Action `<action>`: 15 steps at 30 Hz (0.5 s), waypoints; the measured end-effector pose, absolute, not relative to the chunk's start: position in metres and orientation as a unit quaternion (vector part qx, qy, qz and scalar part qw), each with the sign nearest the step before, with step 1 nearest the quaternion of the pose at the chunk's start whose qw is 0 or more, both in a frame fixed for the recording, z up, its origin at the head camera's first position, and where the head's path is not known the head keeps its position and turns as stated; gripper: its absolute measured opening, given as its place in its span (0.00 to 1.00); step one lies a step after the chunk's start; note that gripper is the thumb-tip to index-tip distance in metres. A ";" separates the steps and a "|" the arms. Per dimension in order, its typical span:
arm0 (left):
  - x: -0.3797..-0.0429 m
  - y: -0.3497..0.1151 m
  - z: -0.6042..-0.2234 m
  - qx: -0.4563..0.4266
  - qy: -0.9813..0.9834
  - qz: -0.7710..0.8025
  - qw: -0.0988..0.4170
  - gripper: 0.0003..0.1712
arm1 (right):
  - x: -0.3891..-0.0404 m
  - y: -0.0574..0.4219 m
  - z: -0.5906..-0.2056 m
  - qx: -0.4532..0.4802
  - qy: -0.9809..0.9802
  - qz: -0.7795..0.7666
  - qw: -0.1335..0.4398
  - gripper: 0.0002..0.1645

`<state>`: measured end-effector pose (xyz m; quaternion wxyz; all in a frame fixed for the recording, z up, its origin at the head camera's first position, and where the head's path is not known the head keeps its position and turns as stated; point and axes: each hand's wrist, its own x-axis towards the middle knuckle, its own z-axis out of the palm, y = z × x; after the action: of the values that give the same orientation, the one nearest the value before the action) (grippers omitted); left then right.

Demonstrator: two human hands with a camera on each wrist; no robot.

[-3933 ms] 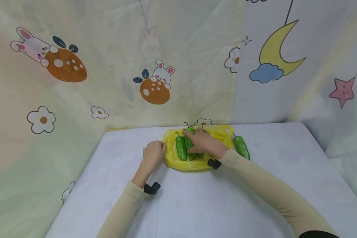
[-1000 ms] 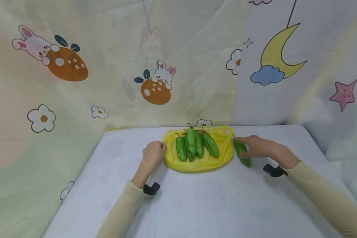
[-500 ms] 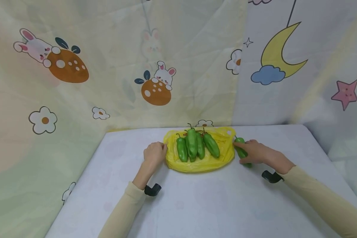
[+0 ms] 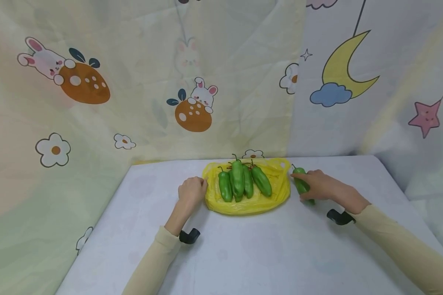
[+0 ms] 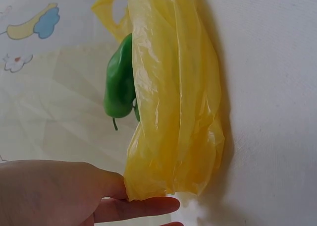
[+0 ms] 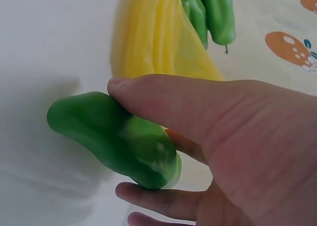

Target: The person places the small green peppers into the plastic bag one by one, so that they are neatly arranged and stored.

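At the back of the table, a yellow plastic bag (image 4: 243,208) lies with several green peppers (image 4: 238,177) in its opening, stems pointing away. My left hand (image 4: 192,191) pinches the bag's left edge between thumb and fingers, as the left wrist view also shows. Just right of the bag, one more green pepper (image 4: 300,184) lies on the table. My right hand (image 4: 323,187) grips this pepper, thumb on one side and fingers on the other. In the right wrist view, its smooth tapered end (image 6: 74,114) sticks out past the thumb.
A white cloth covers the table (image 4: 258,254). Behind it hangs a patterned curtain (image 4: 240,82) with rabbits, flowers and a moon. Each wrist wears a black camera mount, seen on the left (image 4: 189,236) and the right (image 4: 340,217).
My right hand has gone from the peppers in the bag to the one on the right and closed round it, shifting it slightly. The left hand stays at the bag's edge.
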<state>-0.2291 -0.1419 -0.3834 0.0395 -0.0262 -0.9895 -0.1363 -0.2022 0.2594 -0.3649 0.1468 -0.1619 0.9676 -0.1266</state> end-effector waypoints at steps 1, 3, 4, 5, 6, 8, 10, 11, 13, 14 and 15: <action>-0.229 -0.142 -0.383 -0.025 -0.990 -0.136 0.039 0.28 | -0.202 0.259 -0.363 -0.163 0.968 -0.126 0.146 0.46; -0.229 -0.143 -0.383 -0.024 -0.990 -0.136 0.037 0.28 | -0.203 0.259 -0.360 -0.163 0.967 -0.127 0.147 0.46; -0.228 -0.143 -0.383 -0.024 -0.990 -0.136 0.035 0.28 | -0.203 0.259 -0.359 -0.163 0.967 -0.128 0.148 0.46; -0.228 -0.143 -0.384 -0.023 -0.990 -0.136 0.034 0.27 | -0.203 0.259 -0.358 -0.163 0.967 -0.129 0.148 0.46; -0.228 -0.143 -0.384 -0.023 -0.990 -0.136 0.032 0.27 | -0.203 0.260 -0.356 -0.164 0.967 -0.128 0.148 0.46; -0.228 -0.143 -0.385 -0.023 -0.990 -0.135 0.030 0.27 | -0.203 0.261 -0.354 -0.166 0.967 -0.129 0.147 0.46; -0.229 -0.143 -0.385 -0.024 -0.990 -0.133 0.030 0.27 | -0.203 0.262 -0.352 -0.168 0.967 -0.128 0.143 0.46; -0.229 -0.143 -0.385 -0.024 -0.990 -0.133 0.030 0.27 | -0.203 0.262 -0.351 -0.168 0.967 -0.128 0.142 0.46; -0.229 -0.143 -0.385 -0.023 -0.990 -0.132 0.031 0.27 | -0.204 0.262 -0.350 -0.170 0.967 -0.130 0.140 0.46; -0.229 -0.143 -0.385 -0.023 -0.990 -0.133 0.031 0.27 | -0.204 0.262 -0.349 -0.170 0.967 -0.130 0.140 0.46; -0.229 -0.143 -0.384 -0.022 -0.990 -0.134 0.032 0.27 | -0.205 0.263 -0.348 -0.170 0.967 -0.129 0.138 0.46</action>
<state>-0.2290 -0.1427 -0.3843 0.0317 -0.0221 -0.9903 -0.1336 -0.2047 0.2627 -0.3480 0.1384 -0.1699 0.9671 -0.1294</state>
